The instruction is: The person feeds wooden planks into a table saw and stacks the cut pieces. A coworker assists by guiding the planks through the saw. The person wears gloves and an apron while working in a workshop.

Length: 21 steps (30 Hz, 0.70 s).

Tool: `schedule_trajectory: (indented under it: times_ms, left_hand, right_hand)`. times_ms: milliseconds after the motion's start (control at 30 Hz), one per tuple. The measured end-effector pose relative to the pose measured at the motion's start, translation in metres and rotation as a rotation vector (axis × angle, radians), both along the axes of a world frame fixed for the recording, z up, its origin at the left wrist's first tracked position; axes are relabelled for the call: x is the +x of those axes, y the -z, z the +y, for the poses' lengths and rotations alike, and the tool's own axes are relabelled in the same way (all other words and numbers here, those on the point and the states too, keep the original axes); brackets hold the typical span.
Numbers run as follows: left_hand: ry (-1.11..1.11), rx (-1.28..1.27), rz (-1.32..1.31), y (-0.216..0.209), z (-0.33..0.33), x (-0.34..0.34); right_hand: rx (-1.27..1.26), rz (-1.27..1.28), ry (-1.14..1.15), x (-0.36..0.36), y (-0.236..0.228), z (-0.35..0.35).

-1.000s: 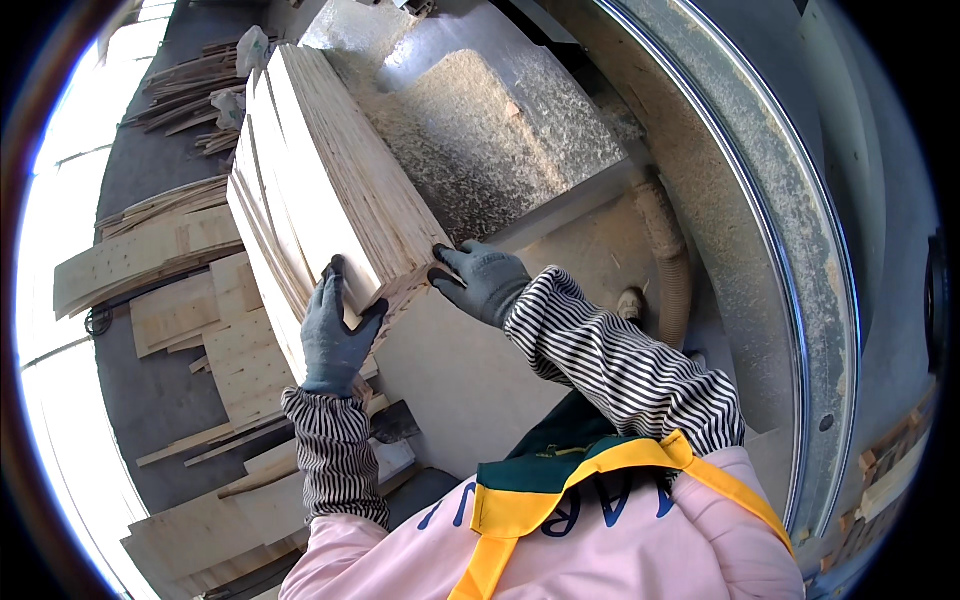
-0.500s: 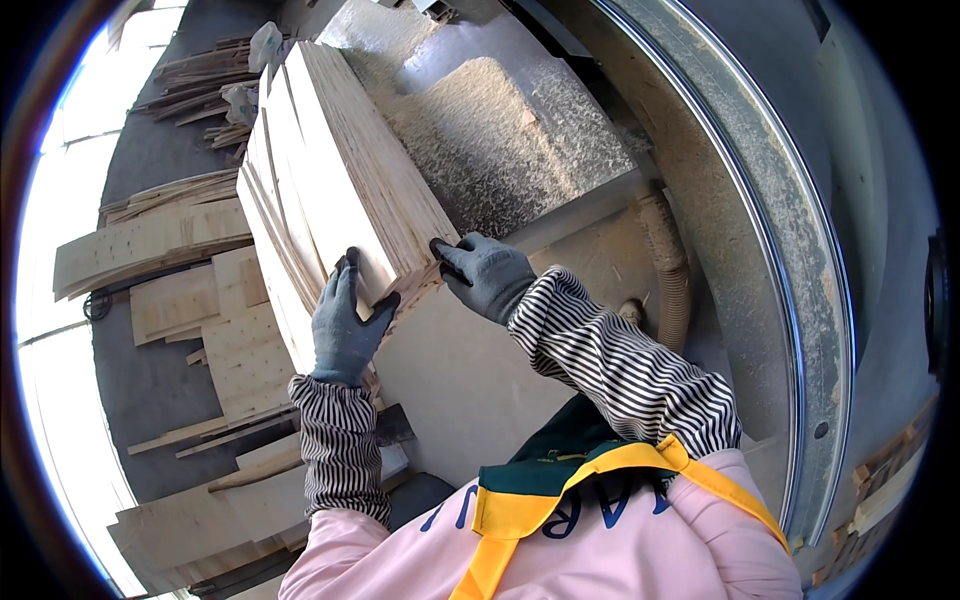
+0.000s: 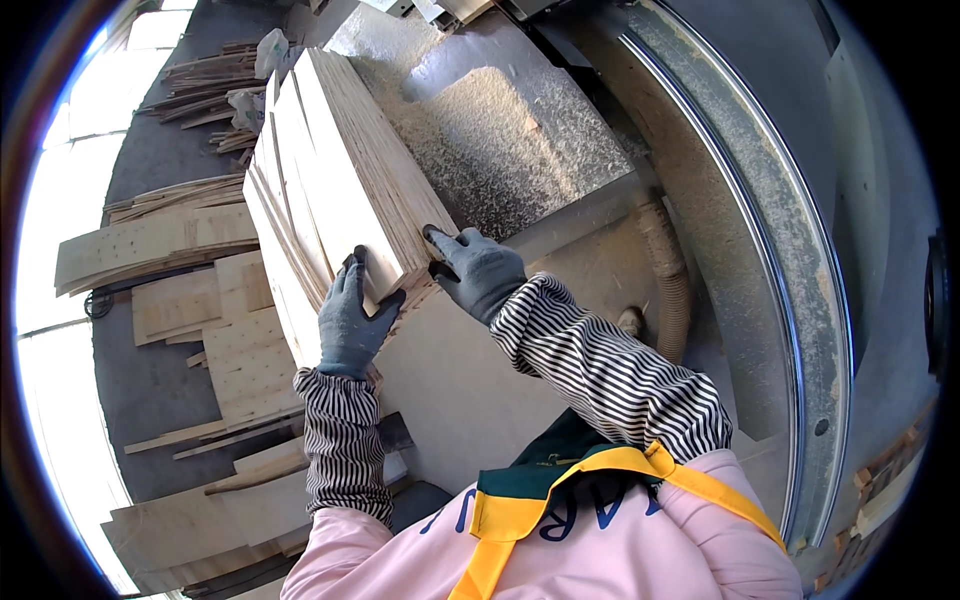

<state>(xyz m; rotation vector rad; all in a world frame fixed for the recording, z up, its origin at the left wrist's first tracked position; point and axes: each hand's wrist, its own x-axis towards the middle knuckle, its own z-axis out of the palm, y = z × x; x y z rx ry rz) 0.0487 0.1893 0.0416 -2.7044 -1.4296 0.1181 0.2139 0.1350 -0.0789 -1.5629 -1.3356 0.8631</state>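
Note:
A stack of pale plywood strips [image 3: 385, 175] stands on edge, running from the middle of the view toward the far left, its layered edges facing right. My left hand [image 3: 350, 325], in a grey glove with dark fingertips, rests against the broad face of the near end. Its fingers are stretched out and the thumb reaches toward the end corner. On the other side, my right hand [image 3: 482, 272], gloved alike, touches the layered edges near the same end. Index finger and thumb are spread apart there; its other fingers are partly hidden.
Right of the stack is a metal table [image 3: 590, 150] strewn with sawdust [image 3: 490, 110]. A ribbed hose [image 3: 670, 280] hangs below its near corner. A long metal rail [image 3: 770, 200] curves along the right. Plywood sheets [image 3: 155, 240] and scrap strips [image 3: 210, 80] lie at left.
My right hand has shifted slightly left, and its index finger and thumb have spread farther apart on the edges. My left hand stays on the stack. The whole view has shifted a little.

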Motion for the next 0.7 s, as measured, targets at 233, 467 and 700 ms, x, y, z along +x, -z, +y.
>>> schedule_trajectory:
  times_ms: [233,467,700]
  left_hand:
    - [-0.018,-0.01,0.002,-0.002,-0.001,0.003]
    - [-0.047,-0.026,0.03,-0.007,-0.002,-0.004]
    - [-0.058,-0.017,-0.08,-0.066,-0.045,0.021]
  right_hand:
    - [0.141,0.028,-0.002,-0.006,0.005,0.003]
    - [0.074,-0.136,-0.134,-0.001,-0.012,-0.018]
    - [0.074,-0.251,0.012,0.072,-0.013,-0.098]
